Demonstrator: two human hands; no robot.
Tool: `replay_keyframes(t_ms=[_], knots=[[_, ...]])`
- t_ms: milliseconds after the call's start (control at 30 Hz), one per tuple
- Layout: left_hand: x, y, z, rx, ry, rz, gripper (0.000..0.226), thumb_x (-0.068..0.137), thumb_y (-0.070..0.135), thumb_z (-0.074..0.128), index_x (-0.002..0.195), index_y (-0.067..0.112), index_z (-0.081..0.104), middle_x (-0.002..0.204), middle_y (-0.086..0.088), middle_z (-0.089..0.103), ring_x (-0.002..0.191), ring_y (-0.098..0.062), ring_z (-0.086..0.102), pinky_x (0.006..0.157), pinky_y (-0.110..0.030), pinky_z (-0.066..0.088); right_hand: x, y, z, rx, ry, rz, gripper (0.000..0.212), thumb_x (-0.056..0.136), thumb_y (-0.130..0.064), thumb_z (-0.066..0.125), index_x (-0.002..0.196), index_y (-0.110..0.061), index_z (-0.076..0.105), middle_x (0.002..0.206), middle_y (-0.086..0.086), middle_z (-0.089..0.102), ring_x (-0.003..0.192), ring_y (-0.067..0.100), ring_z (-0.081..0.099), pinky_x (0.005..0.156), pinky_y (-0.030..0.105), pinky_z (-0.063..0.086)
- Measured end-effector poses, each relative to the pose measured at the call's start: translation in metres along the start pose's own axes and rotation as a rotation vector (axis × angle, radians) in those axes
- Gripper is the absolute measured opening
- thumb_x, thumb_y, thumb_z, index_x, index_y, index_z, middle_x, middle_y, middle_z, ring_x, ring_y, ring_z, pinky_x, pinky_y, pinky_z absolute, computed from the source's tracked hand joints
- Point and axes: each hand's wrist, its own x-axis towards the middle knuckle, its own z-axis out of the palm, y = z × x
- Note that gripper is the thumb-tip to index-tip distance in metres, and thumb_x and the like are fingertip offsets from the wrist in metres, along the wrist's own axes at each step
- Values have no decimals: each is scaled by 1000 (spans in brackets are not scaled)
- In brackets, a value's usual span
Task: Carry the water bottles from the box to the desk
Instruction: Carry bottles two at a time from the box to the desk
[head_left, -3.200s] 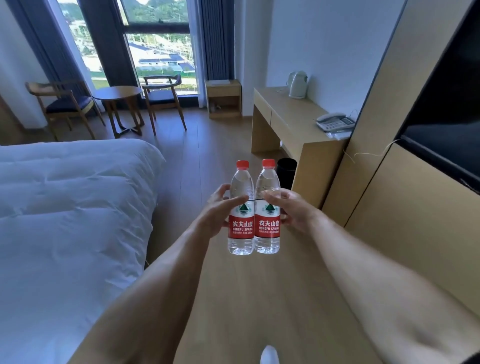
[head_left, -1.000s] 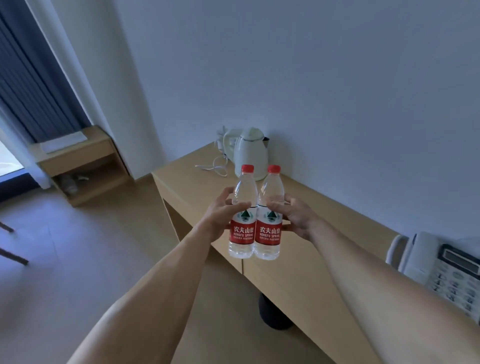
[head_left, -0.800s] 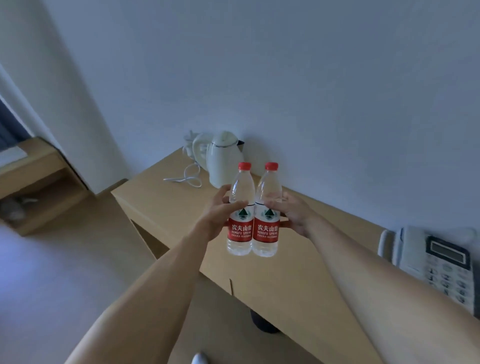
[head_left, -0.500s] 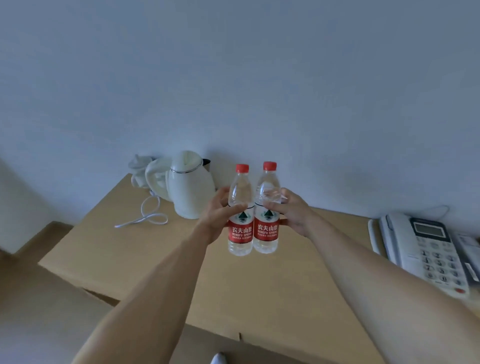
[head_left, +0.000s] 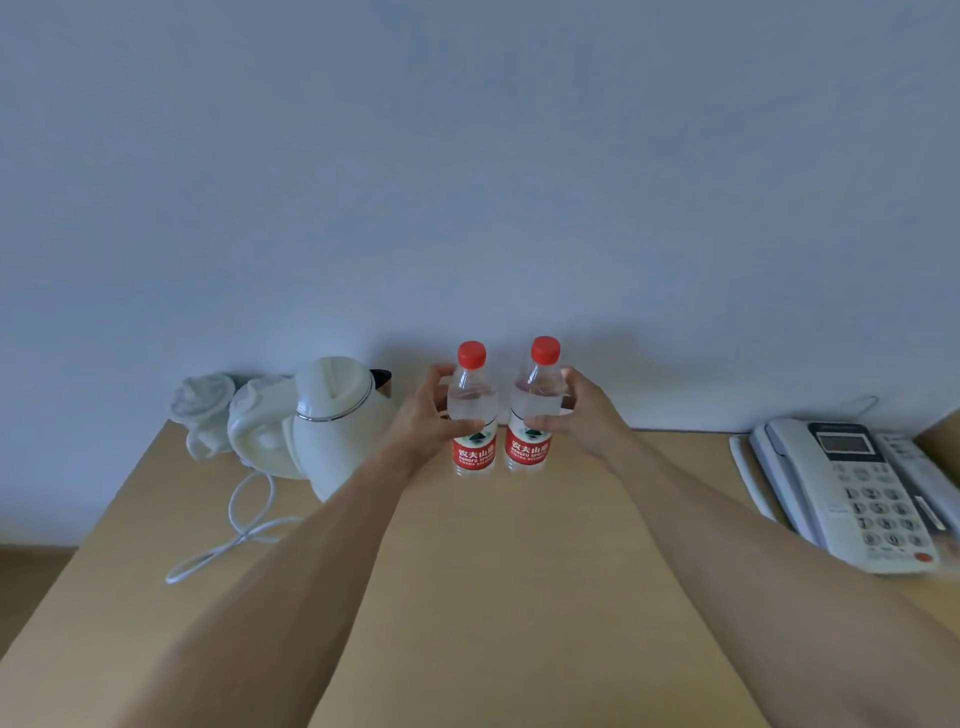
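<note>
My left hand grips the left water bottle and my right hand grips the right water bottle, fingers wrapped round the clear upper bodies above the red labels. Both bottles upright, red caps up, just beside each other with a narrow gap, at the back of the desk near the wall; whether their bases touch the desk, I cannot tell. White kettle to the left, telephone well off right.

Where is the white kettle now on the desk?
In the head view, the white kettle stands at the desk's back left, near the wall, just left of the left hand and its bottle.
</note>
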Motion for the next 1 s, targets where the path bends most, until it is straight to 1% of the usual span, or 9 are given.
replay_keyframes(t_ms=[67, 233, 333, 500, 700, 767, 833, 933, 1000], knots=[[8, 3, -2, 55, 27, 18, 69, 74, 2, 85, 130, 20, 49, 121, -1, 69, 110, -21, 68, 97, -47, 55, 5, 0, 0, -34, 27, -29, 60, 74, -12, 87, 122, -21, 52, 121, -9, 59, 111, 12, 57, 86, 28, 46], [20, 3, 0, 123, 46, 58, 67, 72, 6, 87, 125, 24, 51, 121, 2, 64, 106, -15, 68, 84, -29, 57, 14, 6, 0, -136, 31, -55, 65, 72, -12, 87, 127, -19, 55, 119, -7, 59, 109, 15, 59, 82, 25, 43], [20, -2, 4, 145, 49, 69, 67, 72, 5, 86, 125, 25, 51, 119, 4, 64, 104, -13, 67, 84, -29, 58, 13, 10, -3, -151, 30, -56, 64, 72, -12, 87, 127, -20, 55, 116, -9, 58, 106, 13, 58, 73, 17, 42], [23, 0, 5, 190, 61, 47, 67, 72, 6, 86, 125, 26, 50, 117, 5, 64, 103, -4, 63, 77, -18, 53, 18, 13, -8, -165, 42, -48, 63, 71, -13, 87, 126, -19, 56, 118, -6, 61, 107, 14, 59, 80, 25, 42], [15, 2, 4, 294, 77, 61, 68, 71, 10, 85, 129, 24, 51, 116, 7, 64, 105, -14, 65, 77, -22, 55, 14, 13, -4, -204, 43, -83, 61, 71, -14, 86, 124, -19, 57, 112, -8, 62, 107, 16, 61, 82, 26, 44], [11, 6, 5, 322, 99, 83, 69, 71, 11, 85, 129, 26, 51, 116, 7, 64, 105, -15, 65, 84, -32, 57, 11, 9, -5, -186, 65, -93, 59, 70, -20, 88, 121, -25, 57, 108, -14, 62, 101, 10, 62, 78, 21, 44], [9, 13, 6, 361, 148, 142, 72, 69, 15, 87, 130, 30, 51, 115, 10, 62, 103, -13, 63, 85, -31, 55, 9, 1, -9, -174, 93, -122, 59, 68, -25, 90, 118, -32, 58, 104, -20, 61, 94, 1, 60, 74, 14, 43], [8, 28, 5, 506, 224, 262, 76, 69, 20, 88, 133, 31, 50, 116, 10, 61, 99, -9, 60, 80, -23, 48, 9, -9, -18, -250, 124, -197, 56, 68, -19, 88, 114, -29, 59, 104, -11, 62, 95, 8, 59, 74, 12, 41], [9, 37, 4, 641, 265, 320, 68, 71, 24, 88, 130, 29, 54, 114, 8, 63, 99, -10, 62, 78, -29, 51, 9, -14, -23, -300, 128, -239, 51, 68, -18, 86, 111, -28, 60, 103, -10, 64, 95, 8, 59, 76, 16, 44]])
